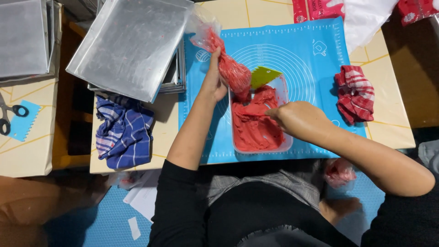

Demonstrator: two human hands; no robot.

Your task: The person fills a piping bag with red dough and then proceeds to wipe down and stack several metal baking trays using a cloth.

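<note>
Flat red plastic packets with pale print [313, 9] are seen at one o'clock, and another red packet [418, 11] lies farther right.

The right hand [295, 118] hides the green scraper [264, 76]'s lower part; the scissors [10, 116] run off the frame's edge.

A clear rectangular plastic tub [284, 91] holds red paste; a clear plastic piping bag [228, 64] is filled red too. The flat scraper [264, 76] is lime green. A blue silicone mat [315, 64] carries white circles. One crumpled cloth [355, 93] is red-and-white striped, another [122, 131] blue plaid.
</note>
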